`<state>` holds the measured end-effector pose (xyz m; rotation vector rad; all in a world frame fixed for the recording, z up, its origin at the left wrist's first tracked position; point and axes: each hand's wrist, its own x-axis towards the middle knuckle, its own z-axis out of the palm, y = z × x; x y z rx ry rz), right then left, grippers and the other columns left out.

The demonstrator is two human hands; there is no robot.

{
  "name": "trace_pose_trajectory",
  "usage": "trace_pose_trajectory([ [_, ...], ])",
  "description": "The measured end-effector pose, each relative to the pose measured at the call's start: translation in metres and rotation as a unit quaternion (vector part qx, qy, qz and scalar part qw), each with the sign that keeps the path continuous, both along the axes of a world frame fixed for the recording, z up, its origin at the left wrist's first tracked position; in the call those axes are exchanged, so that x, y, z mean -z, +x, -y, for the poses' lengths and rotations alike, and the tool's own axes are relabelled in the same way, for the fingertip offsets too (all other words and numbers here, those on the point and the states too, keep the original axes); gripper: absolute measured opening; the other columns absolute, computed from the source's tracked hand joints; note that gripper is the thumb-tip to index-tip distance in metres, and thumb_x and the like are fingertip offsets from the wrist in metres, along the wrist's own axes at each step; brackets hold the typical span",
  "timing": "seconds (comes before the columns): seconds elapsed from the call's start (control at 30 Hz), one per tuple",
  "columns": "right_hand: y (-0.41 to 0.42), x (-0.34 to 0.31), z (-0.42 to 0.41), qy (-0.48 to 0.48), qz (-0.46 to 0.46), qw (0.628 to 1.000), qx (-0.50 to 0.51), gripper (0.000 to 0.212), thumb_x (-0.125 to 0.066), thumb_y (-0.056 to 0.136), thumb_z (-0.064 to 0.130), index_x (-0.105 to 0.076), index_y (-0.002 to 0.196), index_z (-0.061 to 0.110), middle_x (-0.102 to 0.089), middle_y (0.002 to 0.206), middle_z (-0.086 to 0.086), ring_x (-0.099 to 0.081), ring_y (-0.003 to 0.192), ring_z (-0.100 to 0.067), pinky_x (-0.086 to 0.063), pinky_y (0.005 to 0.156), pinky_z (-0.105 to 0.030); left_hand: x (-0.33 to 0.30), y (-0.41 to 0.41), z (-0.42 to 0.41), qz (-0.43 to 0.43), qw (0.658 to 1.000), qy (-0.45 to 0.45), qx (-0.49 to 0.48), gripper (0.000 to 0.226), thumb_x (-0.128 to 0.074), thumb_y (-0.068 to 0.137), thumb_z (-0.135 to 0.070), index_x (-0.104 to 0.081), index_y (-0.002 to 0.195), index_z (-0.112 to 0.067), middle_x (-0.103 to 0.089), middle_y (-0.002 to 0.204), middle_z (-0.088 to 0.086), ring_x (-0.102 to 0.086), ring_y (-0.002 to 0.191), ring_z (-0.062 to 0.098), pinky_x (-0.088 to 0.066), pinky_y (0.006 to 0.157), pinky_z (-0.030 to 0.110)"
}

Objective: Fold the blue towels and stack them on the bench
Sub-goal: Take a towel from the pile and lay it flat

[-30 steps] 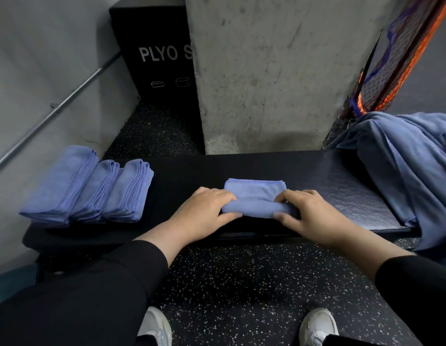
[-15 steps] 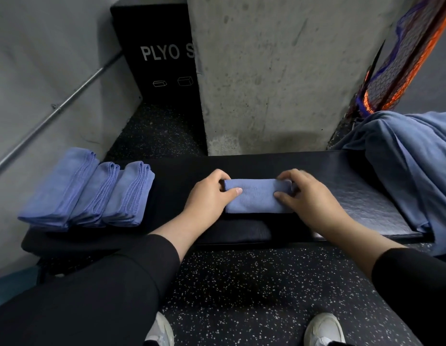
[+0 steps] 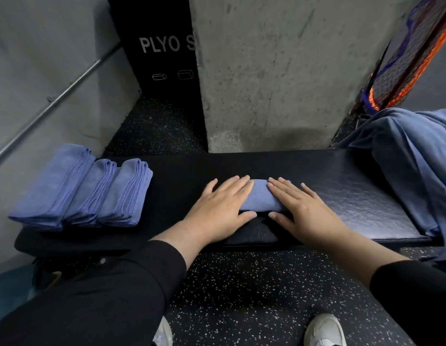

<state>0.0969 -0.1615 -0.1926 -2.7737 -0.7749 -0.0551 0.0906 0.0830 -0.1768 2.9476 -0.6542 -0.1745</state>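
Observation:
A small folded blue towel (image 3: 260,198) lies in the middle of the black padded bench (image 3: 354,196). My left hand (image 3: 220,208) lies flat on its left end, fingers spread. My right hand (image 3: 300,208) lies flat on its right end, palm down. Both press on the towel without gripping it; only the strip between my hands shows. Three folded blue towels (image 3: 84,188) sit side by side, overlapping, at the bench's left end. A heap of unfolded blue towels (image 3: 414,166) covers the bench's right end and hangs over its edge.
A concrete pillar (image 3: 279,71) rises right behind the bench. A black plyo box (image 3: 157,51) stands behind to the left, by a grey wall with a metal rail (image 3: 54,98). Netting (image 3: 404,58) hangs at the top right. My shoes (image 3: 324,330) rest on speckled rubber floor.
The near half of the towel was folded away from me, making it narrower. My hands then let go of its ends and now lie flat on top of it.

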Motion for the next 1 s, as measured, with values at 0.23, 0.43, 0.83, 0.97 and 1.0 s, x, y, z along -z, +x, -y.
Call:
trace_pose_trajectory([
  [0.23,0.018,-0.005,0.022,0.085,-0.085,0.992,-0.024,0.076,-0.070,0.091,0.035,-0.031,0.157,0.029,-0.022,0.161,0.022,-0.012,0.149,0.007,-0.018,0.125,-0.035,0.000,0.001,-0.005,-0.012,1.000,-0.018,-0.016,0.085,-0.035,0.098,-0.067,0.000,0.162,-0.024,0.002,0.169,-0.012,0.006,0.154,0.005,-0.002,0.126,0.047],
  [0.43,0.016,-0.029,0.012,0.194,-0.116,0.971,0.076,0.040,-0.071,0.089,0.027,-0.057,0.125,0.036,-0.066,0.118,0.020,-0.060,0.107,0.005,-0.047,0.092,-0.021,-0.018,0.000,0.002,0.001,0.991,-0.113,-0.065,0.075,-0.064,0.091,-0.056,-0.031,0.155,-0.033,-0.042,0.153,-0.014,-0.037,0.140,0.011,-0.023,0.117,0.034],
  [0.83,0.007,-0.085,-0.037,0.563,-0.268,0.747,0.232,0.050,-0.076,0.073,0.060,-0.073,0.101,0.019,-0.074,0.095,0.002,-0.066,0.088,-0.016,-0.052,0.073,-0.040,-0.069,-0.023,-0.014,-0.308,0.687,-0.605,-0.260,0.046,-0.078,0.087,-0.014,-0.057,0.128,-0.019,-0.071,0.120,0.007,-0.072,0.105,0.023,-0.060,0.085,0.038],
  [0.97,-0.005,-0.104,-0.059,0.655,-0.377,0.621,0.208,0.050,-0.071,0.089,0.045,-0.064,0.123,0.009,-0.070,0.110,-0.008,-0.069,0.097,-0.024,-0.055,0.088,-0.039,-0.084,-0.036,-0.026,-0.249,0.667,-0.638,-0.294,0.035,-0.077,0.088,-0.014,-0.064,0.120,-0.015,-0.073,0.115,0.008,-0.073,0.102,0.022,-0.060,0.089,0.042],
  [1.0,-0.009,-0.107,-0.065,0.658,-0.414,0.599,0.193,0.051,-0.071,0.089,0.043,-0.062,0.127,0.010,-0.070,0.118,-0.009,-0.071,0.103,-0.026,-0.055,0.095,-0.043,-0.086,-0.039,-0.030,-0.232,0.664,-0.642,-0.304,0.033,-0.077,0.088,-0.015,-0.065,0.119,-0.014,-0.074,0.113,0.008,-0.073,0.102,0.023,-0.060,0.091,0.046],
])
